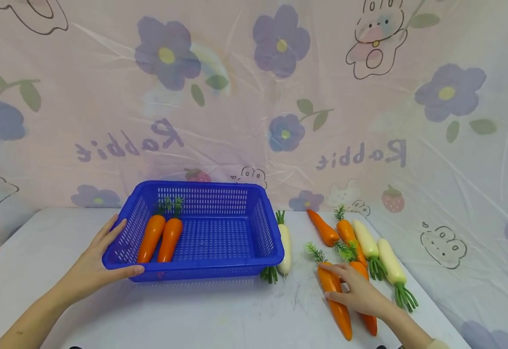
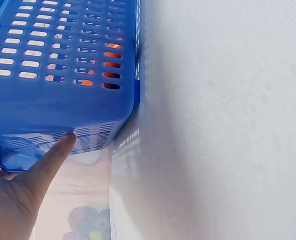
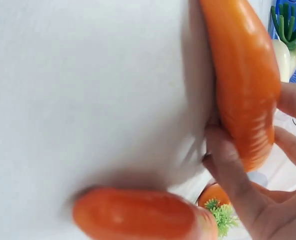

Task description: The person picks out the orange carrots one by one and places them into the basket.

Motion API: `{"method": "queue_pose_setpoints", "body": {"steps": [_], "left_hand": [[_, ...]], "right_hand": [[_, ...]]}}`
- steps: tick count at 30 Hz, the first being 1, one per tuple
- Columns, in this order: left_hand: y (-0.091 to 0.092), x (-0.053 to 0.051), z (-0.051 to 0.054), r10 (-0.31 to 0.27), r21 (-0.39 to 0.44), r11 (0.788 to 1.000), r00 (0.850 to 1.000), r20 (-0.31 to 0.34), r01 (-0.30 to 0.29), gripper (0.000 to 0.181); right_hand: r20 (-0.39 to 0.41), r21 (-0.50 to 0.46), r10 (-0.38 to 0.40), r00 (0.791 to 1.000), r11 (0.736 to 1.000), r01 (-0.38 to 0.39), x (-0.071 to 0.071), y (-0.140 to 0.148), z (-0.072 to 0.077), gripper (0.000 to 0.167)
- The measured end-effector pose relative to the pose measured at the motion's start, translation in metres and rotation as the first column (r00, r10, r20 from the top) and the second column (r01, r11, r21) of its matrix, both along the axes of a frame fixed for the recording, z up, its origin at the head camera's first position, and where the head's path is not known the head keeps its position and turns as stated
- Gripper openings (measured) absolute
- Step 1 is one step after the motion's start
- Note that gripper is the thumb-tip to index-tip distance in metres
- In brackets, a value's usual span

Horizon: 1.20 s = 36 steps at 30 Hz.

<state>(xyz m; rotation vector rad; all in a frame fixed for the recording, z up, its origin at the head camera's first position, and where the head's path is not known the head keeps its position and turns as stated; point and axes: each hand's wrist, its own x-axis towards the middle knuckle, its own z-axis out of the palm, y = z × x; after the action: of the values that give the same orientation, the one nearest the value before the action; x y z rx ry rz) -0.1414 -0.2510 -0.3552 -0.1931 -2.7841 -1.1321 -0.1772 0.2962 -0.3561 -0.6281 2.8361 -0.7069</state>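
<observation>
My left hand (image 1: pixel 90 266) is at the left front corner of a blue plastic basket (image 1: pixel 210 269). Its thumb lies along the front rim and its outstretched fingers touch the left side; in the left wrist view, a straight finger (image 2: pixel 55 155) touches the outer wall. Two orange carrots (image 1: pixel 151 237) with green tops lie in the basket's left part. On the right, my right hand (image 1: pixel 360 293) grips a carrot (image 1: pixel 335 300) that lies on the table or just above it. The right wrist view has this carrot (image 3: pixel 245 75) between thumb and fingers.
Another carrot (image 1: pixel 369 322) lies just right of the gripped one. Behind are two more carrots (image 1: pixel 321 228), with white radishes (image 1: pixel 391 261) at the table's right edge. A white radish (image 1: pixel 285 249) is beside the basket's right side; green stems (image 1: pixel 269 274) show under its front rim. Patterned cloth (image 1: pixel 236 121) hangs behind.
</observation>
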Motion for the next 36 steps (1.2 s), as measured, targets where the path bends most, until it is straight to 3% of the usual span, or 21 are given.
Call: {"method": "queue_pose_setpoints", "body": {"steps": [4,9,17,30,36], "left_hand": [[0.000,0.000,0.001,-0.001,0.006,1.000,1.000,0.000,0.001,0.107],[0.003,-0.001,0.002,-0.005,0.018,1.000,1.000,-0.002,0.005,0.107],[0.002,0.000,0.002,-0.005,0.040,0.999,1.000,-0.009,0.005,0.107],[0.002,0.000,0.003,0.001,0.030,1.000,1.000,-0.010,-0.001,0.108],[0.001,0.000,0.002,-0.001,0.040,0.999,1.000,-0.002,0.001,0.108]], "right_hand": [[-0.016,0.007,-0.008,1.000,1.000,0.008,-0.002,-0.003,-0.001,0.057],[-0.007,0.016,-0.075,0.997,0.997,0.075,-0.006,-0.003,-0.004,0.057],[0.048,-0.089,-0.135,0.990,0.986,0.139,-0.014,-0.007,-0.007,0.058],[0.014,-0.224,-0.239,0.971,0.946,0.236,-0.024,-0.012,-0.006,0.059],[0.067,-0.299,-0.264,0.962,0.915,0.272,-0.027,-0.016,-0.004,0.061]]}}
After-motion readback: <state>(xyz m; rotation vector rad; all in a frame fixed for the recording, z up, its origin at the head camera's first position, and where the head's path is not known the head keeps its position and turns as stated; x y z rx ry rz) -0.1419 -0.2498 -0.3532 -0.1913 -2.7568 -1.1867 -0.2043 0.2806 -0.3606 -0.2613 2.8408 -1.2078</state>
